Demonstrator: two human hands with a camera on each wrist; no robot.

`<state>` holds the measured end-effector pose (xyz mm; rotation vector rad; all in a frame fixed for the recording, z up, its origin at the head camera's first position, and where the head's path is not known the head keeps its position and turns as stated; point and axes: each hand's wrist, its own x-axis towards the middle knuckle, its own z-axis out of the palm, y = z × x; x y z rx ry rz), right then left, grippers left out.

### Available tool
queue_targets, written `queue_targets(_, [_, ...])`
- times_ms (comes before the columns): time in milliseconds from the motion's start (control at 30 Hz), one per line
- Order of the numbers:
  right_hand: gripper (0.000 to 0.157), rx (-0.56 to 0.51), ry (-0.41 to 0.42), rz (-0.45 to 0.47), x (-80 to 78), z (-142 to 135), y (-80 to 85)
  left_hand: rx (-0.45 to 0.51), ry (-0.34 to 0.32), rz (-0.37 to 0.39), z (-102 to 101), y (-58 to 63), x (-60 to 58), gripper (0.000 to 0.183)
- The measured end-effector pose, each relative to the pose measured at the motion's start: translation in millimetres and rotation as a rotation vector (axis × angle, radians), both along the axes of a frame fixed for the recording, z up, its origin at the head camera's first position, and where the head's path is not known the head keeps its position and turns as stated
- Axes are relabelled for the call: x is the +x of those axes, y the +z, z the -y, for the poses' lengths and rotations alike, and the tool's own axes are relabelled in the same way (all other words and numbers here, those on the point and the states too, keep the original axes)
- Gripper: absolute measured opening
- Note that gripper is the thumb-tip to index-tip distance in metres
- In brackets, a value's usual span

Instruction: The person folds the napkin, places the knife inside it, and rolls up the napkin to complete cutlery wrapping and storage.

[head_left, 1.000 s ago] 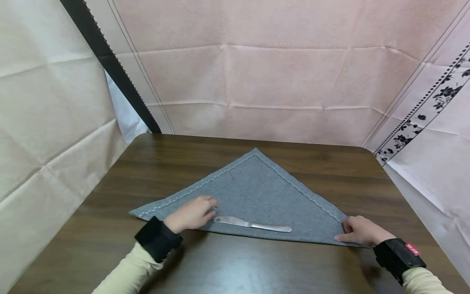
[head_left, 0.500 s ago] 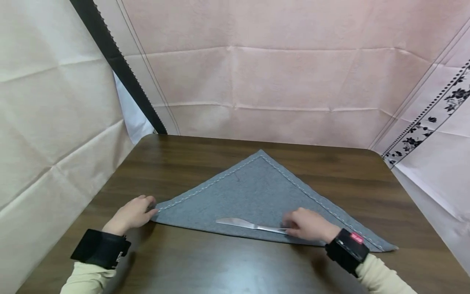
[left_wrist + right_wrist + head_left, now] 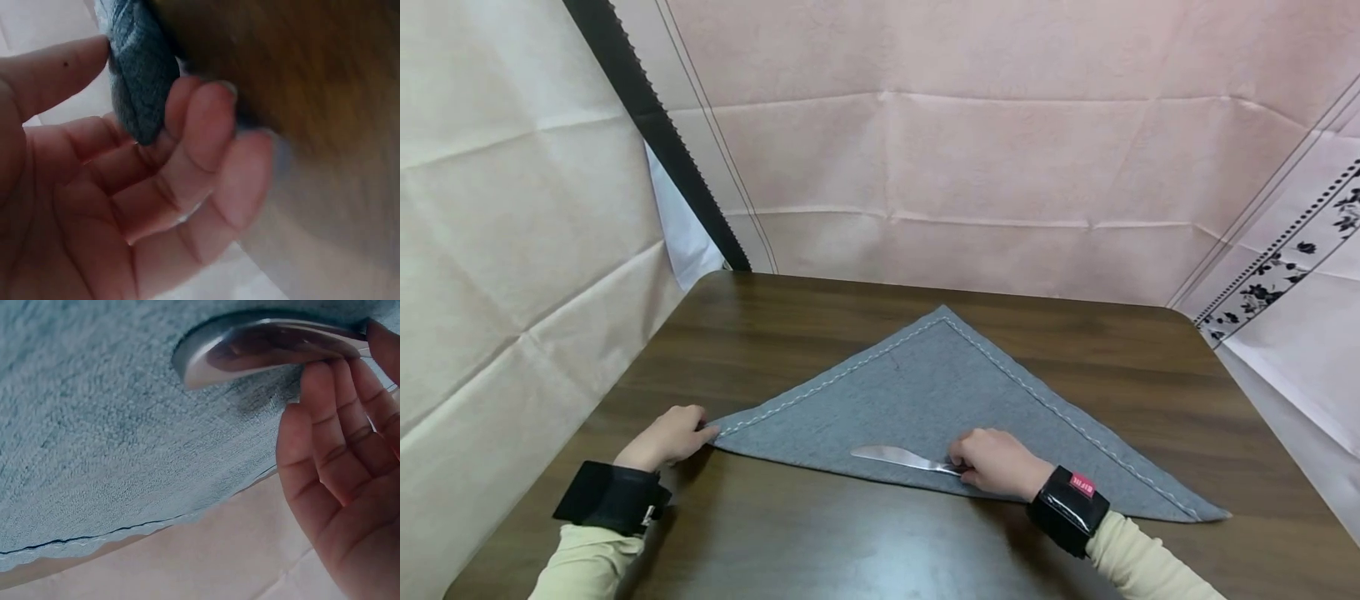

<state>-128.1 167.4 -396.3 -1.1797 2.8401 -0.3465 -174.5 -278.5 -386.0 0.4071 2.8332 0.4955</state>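
A grey-blue cloth, folded into a triangle with white stitching along two edges, lies on the table. On it, near the front fold, is a silver table knife with its blade pointing left. My right hand pinches the knife's handle between thumb and fingertips; in the right wrist view the rounded metal end sticks out past the fingers. At the cloth's left corner, my left hand grips the tip. The left wrist view shows that corner between thumb and curled fingers.
The brown wooden table has rounded far corners. Pale creased sheets hang behind it and at both sides, with a black strip at left and a floral band at right. Black bands circle both wrists.
My left hand moved from beside the blade to the cloth's left corner and took hold. My right hand left the right corner and moved left to grip the knife handle. The view shifted slightly.
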Motion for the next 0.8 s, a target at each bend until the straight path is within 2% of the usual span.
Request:
queue_targets(100, [0.026, -0.008, 0.008, -0.005, 0.3, 1, -0.2, 0.038, -0.007, -0.062, -1, 0.4, -0.4, 0.017])
queue_targets(267, [0.024, -0.009, 0.004, 0.0, -1.1, 7, 2.4, 0.119, -0.012, -0.234, -12, 7.7, 3.2, 0.011])
queue_targets(367, [0.018, -0.027, 0.018, 0.008, -4.5, 18, 6.2, 0.201, -0.031, -0.317, -27, 14.5, 7.6, 0.022])
queue_targets(500, [0.004, -0.091, 0.069, -0.001, -13.1, 43, 15.8, 0.289, -0.105, -0.43, -53, 19.7, 9.8, 0.04])
queue_targets(600, [0.014, -0.181, 0.109, -0.029, -19.4, 66, 25.4, 0.335, -0.158, -0.455, -74, 19.3, 10.0, 0.048])
queue_targets(700, [0.022, -0.27, 0.148, -0.074, -25.5, 90, 31.8, 0.366, -0.192, -0.439, -92, 15.8, 9.9, 0.053])
queue_targets(800, [0.029, -0.316, 0.168, -0.119, -31.9, 108, 32.8, 0.378, -0.211, -0.42, -107, 11.6, 9.7, 0.054])
